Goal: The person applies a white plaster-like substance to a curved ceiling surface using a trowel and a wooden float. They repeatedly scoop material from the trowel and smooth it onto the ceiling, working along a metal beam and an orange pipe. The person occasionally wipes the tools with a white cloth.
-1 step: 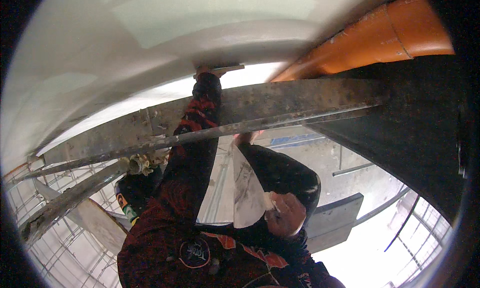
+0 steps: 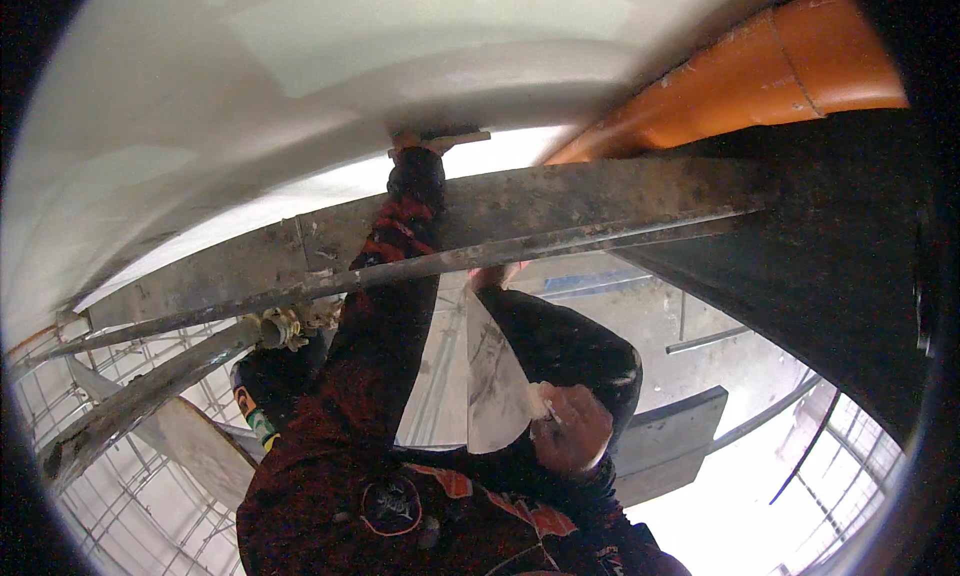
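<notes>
My left hand (image 2: pixel 408 144) reaches up over a grey plank (image 2: pixel 540 201), closed round a thin flat tool (image 2: pixel 465 136) held against the curved pale surface (image 2: pixel 380 46). The dark sleeve with red patches covers that forearm. My right hand (image 2: pixel 572 431) is lower, near my body, closed on a whitish triangular board or blade (image 2: pixel 492 376) smeared with grey. My bent dark-clothed leg (image 2: pixel 570 336) is behind it.
A metal pole (image 2: pixel 560 239) crosses below the plank; another pole (image 2: pixel 150 386) with a coupler (image 2: pixel 282 329) lies left. An orange curved panel (image 2: pixel 720 71) is upper right, above a dark panel (image 2: pixel 810 246). Wire mesh (image 2: pixel 130 516) and boards (image 2: pixel 665 446) lie below.
My left hand and its flat tool have shifted very slightly to the right along the pale surface. My right hand looks almost still.
</notes>
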The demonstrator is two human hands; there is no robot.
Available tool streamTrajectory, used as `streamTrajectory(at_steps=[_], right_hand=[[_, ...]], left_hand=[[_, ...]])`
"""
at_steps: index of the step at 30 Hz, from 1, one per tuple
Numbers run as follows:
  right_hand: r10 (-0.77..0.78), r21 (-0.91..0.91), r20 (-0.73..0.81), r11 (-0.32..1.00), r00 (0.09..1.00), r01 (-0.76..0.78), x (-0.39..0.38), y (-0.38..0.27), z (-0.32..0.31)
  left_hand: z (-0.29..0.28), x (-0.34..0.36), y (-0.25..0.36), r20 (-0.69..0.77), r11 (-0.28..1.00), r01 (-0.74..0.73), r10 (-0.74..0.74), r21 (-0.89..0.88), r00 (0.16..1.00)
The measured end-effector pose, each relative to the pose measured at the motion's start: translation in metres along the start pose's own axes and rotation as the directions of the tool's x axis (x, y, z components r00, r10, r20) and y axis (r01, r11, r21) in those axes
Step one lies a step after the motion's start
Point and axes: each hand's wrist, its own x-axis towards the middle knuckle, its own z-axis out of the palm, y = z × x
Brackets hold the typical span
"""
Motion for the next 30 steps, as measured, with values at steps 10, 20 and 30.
streamTrajectory(at_steps=[10,20,30], right_hand=[[0.088,-0.007,0.090,0.996,0.992,-0.088,0.003,-0.023,-0.010],[0.041,0.039,0.041,0.998,0.998,-0.043,-0.002,-0.032,-0.012],[0.005,-0.020,0.043,1.000,0.999,-0.004,0.004,-0.040,-0.009]], left_hand=[[-0.017,-0.013,-0.093,-0.188,0.993,0.051,-0.071,-0.107,0.980],[-0.182,-0.104,-0.060,-0.176,-0.544,-0.285,-0.244,-0.789,0.954],[-0.063,-0.115,-0.237,-0.369,-0.350,-0.389,-0.125,-0.852,0.921]])
